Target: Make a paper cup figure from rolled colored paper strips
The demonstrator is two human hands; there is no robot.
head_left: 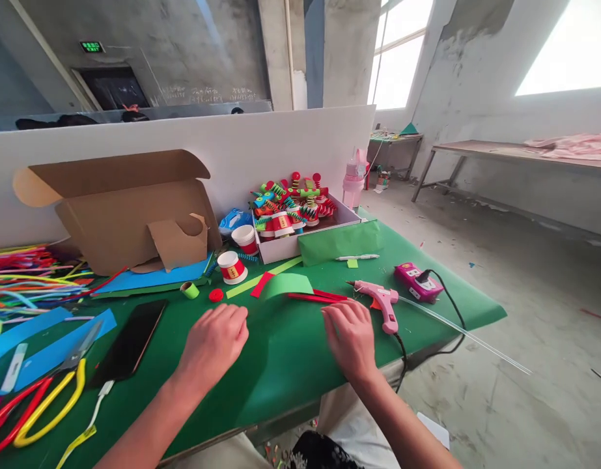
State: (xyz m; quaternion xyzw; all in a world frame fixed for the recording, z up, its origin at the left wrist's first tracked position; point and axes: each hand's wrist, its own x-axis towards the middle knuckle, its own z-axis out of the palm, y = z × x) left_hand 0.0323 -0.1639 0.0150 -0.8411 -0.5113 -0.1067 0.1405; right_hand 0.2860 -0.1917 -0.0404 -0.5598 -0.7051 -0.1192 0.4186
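My left hand (215,335) is closed just above the green table, its fingers curled away from me. Whatever it may hold is hidden. My right hand (351,335) is also closed, fingertips pointing down by the near end of some red strips (320,296); I cannot tell whether it grips them. Between and beyond the hands lies a curved piece of light green paper (288,284), beside a small red paper piece (262,284). A pink glue gun (378,299) lies right of my right hand, a clear glue stick trailing behind it. A red disc (215,295) is beyond my left hand.
Scissors (70,365), a phone (131,339) and pipe cleaners (27,280) lie left. Paper cups (232,267), an open cardboard box (134,221) and a tray (280,249) of colourful figures stand behind. A pink power adapter (417,282) with a cable sits near the right edge.
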